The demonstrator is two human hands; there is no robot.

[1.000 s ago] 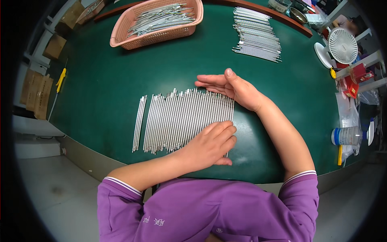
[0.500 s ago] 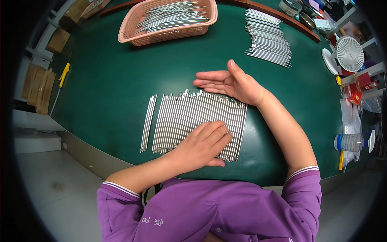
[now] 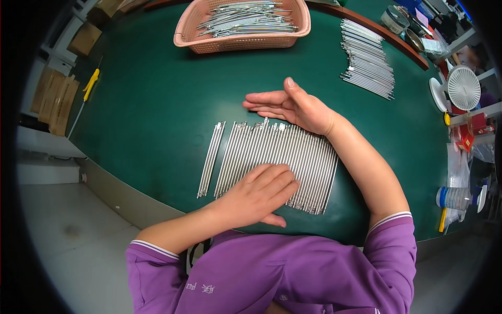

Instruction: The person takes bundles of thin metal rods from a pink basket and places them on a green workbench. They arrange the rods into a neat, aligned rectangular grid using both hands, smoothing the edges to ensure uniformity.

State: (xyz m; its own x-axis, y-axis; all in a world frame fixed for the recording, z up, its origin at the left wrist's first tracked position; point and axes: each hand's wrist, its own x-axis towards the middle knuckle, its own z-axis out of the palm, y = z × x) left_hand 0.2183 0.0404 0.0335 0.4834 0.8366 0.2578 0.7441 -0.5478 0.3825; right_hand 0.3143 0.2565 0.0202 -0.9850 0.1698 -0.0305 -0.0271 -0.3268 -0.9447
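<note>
My unclenched left hand (image 3: pixel 261 191) lies across the rods (image 3: pixel 293 154), which run one-to-seven o'clock, my empty, straight-fingered right hand (image 3: pixel 303 111) perhaps touching their twelve-o'clock ends.

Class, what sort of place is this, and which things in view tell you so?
Probably a workshop or small factory: metal rods lie in a row, a pink basket holds more, and a yellow-handled tool lies at the left.

On the left of the green table (image 3: pixel 151 104) lies a yellow-handled tool (image 3: pixel 91 83), near some brown cardboard (image 3: pixel 55 102). Along the far side runs a red-brown bar (image 3: pixel 402 48), with a tub (image 3: pixel 395 20) and a bowl (image 3: pixel 414 40) just behind it. To the right, a white fan (image 3: pixel 464 88) stands beyond a spray bottle (image 3: pixel 456 198).
</note>
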